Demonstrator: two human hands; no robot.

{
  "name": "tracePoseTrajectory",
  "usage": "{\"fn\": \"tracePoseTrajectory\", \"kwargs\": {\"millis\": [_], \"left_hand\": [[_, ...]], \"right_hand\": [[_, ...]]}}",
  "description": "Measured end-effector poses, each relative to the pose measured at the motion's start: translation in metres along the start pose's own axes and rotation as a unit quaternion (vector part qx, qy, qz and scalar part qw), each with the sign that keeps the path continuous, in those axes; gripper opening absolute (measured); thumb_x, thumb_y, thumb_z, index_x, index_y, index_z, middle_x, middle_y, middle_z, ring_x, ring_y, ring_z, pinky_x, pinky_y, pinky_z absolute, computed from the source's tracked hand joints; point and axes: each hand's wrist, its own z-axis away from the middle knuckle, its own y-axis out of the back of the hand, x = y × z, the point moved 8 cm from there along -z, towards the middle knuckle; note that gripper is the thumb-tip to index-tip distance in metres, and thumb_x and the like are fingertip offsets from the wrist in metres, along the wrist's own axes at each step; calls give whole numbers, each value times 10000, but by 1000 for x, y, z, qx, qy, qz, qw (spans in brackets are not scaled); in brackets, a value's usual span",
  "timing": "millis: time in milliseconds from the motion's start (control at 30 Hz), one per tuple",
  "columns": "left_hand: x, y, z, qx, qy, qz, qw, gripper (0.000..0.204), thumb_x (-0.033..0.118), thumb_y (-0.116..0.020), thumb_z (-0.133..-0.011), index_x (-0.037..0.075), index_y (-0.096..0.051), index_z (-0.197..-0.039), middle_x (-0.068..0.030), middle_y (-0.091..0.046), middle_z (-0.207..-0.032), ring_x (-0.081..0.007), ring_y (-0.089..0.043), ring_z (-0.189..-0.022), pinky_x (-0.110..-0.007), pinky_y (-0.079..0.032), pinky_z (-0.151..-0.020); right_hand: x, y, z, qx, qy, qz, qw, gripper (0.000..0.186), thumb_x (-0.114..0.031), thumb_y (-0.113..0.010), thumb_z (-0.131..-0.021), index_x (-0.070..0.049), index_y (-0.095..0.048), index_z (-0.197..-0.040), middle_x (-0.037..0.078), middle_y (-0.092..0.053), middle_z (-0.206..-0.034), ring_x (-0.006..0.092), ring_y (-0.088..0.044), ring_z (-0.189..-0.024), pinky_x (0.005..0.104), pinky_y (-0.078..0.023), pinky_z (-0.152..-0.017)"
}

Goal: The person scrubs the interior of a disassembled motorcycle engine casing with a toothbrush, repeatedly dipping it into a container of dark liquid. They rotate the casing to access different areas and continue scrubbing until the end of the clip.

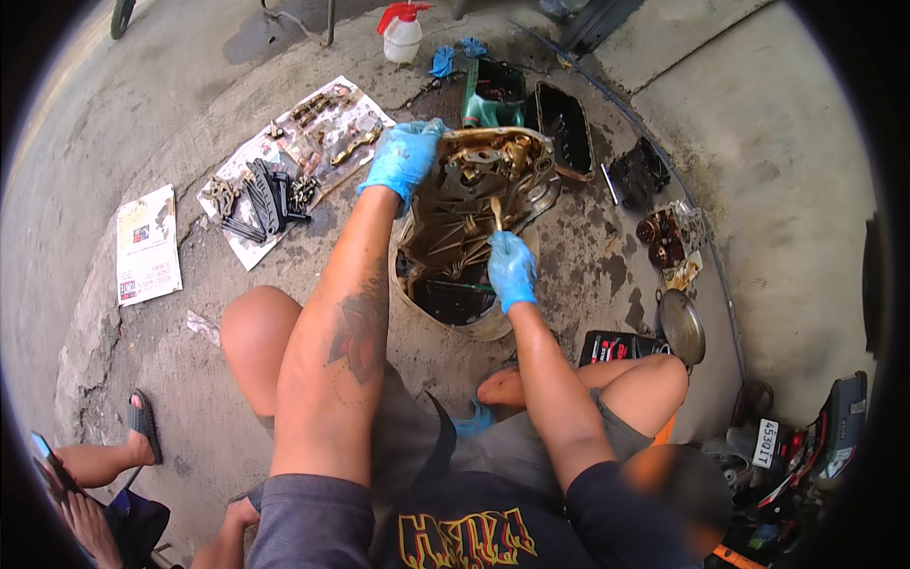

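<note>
In a blue glove, my left hand (406,159) is closed on the upper left rim of a large oily metal engine cover (453,220), holding it tilted. The cover leans over a cut-open pale container (409,302) with dark liquid in its bottom. My right hand (513,269), also gloved in blue, is wrapped round the handle of a small brush (497,211). The brush's far end is against or just above the cover's ribbed inside; I cannot tell which. The cover hides part of the container's far side.
Oily metal parts and bolts lie on paper sheets (254,248) at left. Beyond the cover stand a cut green container (480,121), a black pan (567,128) and a spray bottle (402,38). Greasy parts (666,232) and a round metal pan (682,327) lie right. Another person's foot (142,431) is lower left.
</note>
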Motion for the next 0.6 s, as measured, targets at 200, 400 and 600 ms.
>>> {"fn": "tracePoseTrajectory", "kwargs": {"millis": [200,400,600], "left_hand": [[3,2,2,55,-74,-59,994,445,416,-537,-947,13,-717,-999,-199,-713,-946,-306,-683,-864,-381,-503,-813],[7,6,1,74,-85,-69,991,434,415,-541,-950,25,-724,-1003,-199,-712,-925,-270,-675,-808,-371,-508,-773],[8,2,5,38,-64,29,997,402,394,-557,-957,40,-733,-1031,-141,-728,-904,-192,-646,-785,-347,-509,-750]], "right_hand": [[-6,0,9,15,-27,-6,999,306,-288,-521,-954,-12,-641,-901,250,-638,-920,463,-595,-866,490,-469,-738],[15,-19,16,-11,8,46,999,280,-276,-563,-939,-15,-656,-897,225,-658,-900,429,-617,-836,431,-489,-729],[46,-31,27,-297,-90,207,928,284,-278,-559,-905,-63,-699,-1029,211,-677,-1034,395,-644,-973,448,-514,-822]]}}
